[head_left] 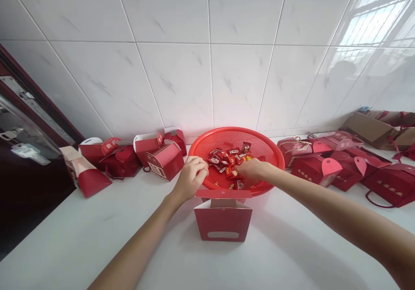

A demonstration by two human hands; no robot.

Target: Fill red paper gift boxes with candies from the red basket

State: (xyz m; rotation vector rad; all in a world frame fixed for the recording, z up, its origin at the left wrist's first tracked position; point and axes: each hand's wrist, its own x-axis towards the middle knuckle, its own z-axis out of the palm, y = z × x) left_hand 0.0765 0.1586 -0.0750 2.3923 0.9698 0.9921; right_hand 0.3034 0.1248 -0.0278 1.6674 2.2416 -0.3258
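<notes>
A red plastic basket stands against the wall with a pile of small wrapped candies in it. My right hand reaches into the basket, its fingers bent together down onto the candies and their tips partly hidden. My left hand is at the basket's left rim with its fingers curled in; whatever they hold, if anything, is hidden. Directly in front of the basket, a red gift box stands upright with its top flaps open. Its inside is mostly out of sight.
Red gift boxes line the wall on the left, one tall box nearest the door. More red boxes crowd the right side, beside an open cardboard carton. A door with keys borders the white tabletop at left.
</notes>
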